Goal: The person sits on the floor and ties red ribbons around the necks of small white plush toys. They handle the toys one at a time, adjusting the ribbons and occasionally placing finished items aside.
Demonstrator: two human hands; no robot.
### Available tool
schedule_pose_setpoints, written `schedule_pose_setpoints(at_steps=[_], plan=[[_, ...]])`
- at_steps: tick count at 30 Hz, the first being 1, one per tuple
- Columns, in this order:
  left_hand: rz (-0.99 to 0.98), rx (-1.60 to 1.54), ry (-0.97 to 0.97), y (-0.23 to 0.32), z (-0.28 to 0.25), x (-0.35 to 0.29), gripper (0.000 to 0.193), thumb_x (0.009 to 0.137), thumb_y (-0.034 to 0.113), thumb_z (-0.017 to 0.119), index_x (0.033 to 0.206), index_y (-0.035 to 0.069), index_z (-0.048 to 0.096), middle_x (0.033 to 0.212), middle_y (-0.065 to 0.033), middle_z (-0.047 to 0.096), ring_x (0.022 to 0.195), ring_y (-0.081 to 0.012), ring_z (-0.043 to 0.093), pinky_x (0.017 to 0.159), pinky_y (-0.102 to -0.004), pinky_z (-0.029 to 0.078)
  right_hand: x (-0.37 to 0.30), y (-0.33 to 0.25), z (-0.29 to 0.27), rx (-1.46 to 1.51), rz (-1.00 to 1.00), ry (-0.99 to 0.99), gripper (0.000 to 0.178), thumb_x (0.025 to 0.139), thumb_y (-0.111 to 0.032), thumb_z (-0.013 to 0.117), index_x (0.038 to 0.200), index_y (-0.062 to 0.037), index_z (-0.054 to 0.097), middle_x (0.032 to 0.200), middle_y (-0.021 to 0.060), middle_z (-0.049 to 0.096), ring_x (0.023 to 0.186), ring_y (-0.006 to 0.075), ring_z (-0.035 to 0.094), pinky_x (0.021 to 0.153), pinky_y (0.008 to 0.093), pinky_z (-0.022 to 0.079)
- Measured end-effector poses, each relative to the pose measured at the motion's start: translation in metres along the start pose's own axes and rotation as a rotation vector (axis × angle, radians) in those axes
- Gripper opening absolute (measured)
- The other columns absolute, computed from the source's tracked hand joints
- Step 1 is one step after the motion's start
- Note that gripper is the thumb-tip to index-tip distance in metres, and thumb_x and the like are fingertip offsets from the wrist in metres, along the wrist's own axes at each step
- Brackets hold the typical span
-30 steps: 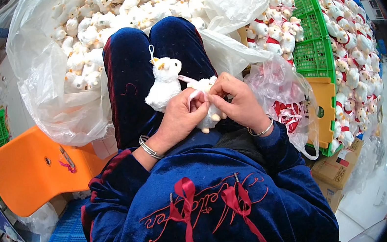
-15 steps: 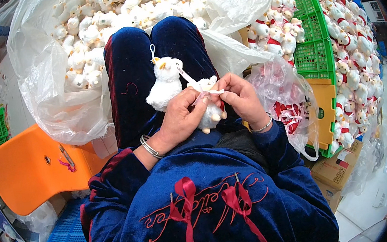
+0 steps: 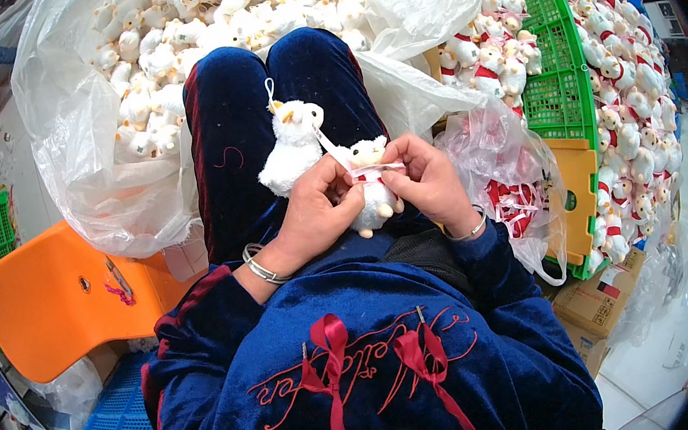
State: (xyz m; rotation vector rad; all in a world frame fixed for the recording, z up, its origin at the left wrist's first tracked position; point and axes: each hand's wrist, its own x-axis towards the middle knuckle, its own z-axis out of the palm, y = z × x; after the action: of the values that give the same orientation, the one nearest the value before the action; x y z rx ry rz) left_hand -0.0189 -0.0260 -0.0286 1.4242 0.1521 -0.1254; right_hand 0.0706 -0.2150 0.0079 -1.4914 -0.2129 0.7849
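A small white plush animal stands upright on my lap, its cream face tilted up and a bit of red at its neck. Across that neck runs a pale pink ribbon. My left hand pinches the ribbon on one side, thumb against forefinger. On the other side my right hand grips it the same way. Leaning against my thighs is a second white plush animal with a hanging loop on top. A white label strip shows between the two toys.
Beyond my knees a large clear plastic bag holds many white plush toys. At right are a green crate, scarved toys and a bag of red ribbons. An orange chair with snips on it stands at left.
The ribbon has been drawn level across the toy's neck, and the toy's face now shows above it. My right hand has dropped slightly, and the second toy has turned a little.
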Motion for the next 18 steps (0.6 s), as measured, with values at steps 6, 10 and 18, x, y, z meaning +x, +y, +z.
schedule_pose_setpoints(at_steps=[6, 10, 18], plan=[[0.047, 0.051, 0.078, 0.015, -0.015, -0.015, 0.014, 0.089, -0.002, 0.062, 0.098, 0.006, 0.054, 0.087, 0.0024, 0.053, 0.071, -0.0020, 0.046, 0.061, -0.0199, 0.040, -0.006, -0.001, 0.002, -0.096, 0.125, -0.060, 0.012, 0.092, -0.005, 0.070, 0.101, -0.0010, 0.062, 0.073, -0.0101, 0.041, 0.067, 0.0009, 0.039, 0.062, 0.0183, 0.037], [0.517, 0.285, 0.500, 0.046, -0.027, -0.026, 0.025, 0.082, -0.011, 0.058, 0.100, 0.005, 0.056, 0.093, -0.0041, 0.054, 0.073, -0.0077, 0.049, 0.061, -0.0226, 0.040, -0.005, -0.005, 0.003, -0.141, 0.148, -0.061, 0.013, 0.092, -0.003, 0.069, 0.103, -0.0004, 0.061, 0.069, -0.0098, 0.045, 0.063, -0.0003, 0.042, 0.062, 0.0177, 0.040], [0.660, 0.759, -0.201, 0.076, -0.007, 0.009, 0.026, 0.077, 0.002, 0.069, 0.102, 0.007, 0.062, 0.110, -0.0095, 0.063, 0.099, -0.0329, 0.062, 0.086, -0.0401, 0.055, 0.000, 0.000, 0.005, -0.268, 0.033, -0.062, 0.013, 0.090, -0.006, 0.067, 0.101, -0.0006, 0.063, 0.072, -0.0100, 0.042, 0.067, 0.0004, 0.038, 0.061, 0.0190, 0.036]])
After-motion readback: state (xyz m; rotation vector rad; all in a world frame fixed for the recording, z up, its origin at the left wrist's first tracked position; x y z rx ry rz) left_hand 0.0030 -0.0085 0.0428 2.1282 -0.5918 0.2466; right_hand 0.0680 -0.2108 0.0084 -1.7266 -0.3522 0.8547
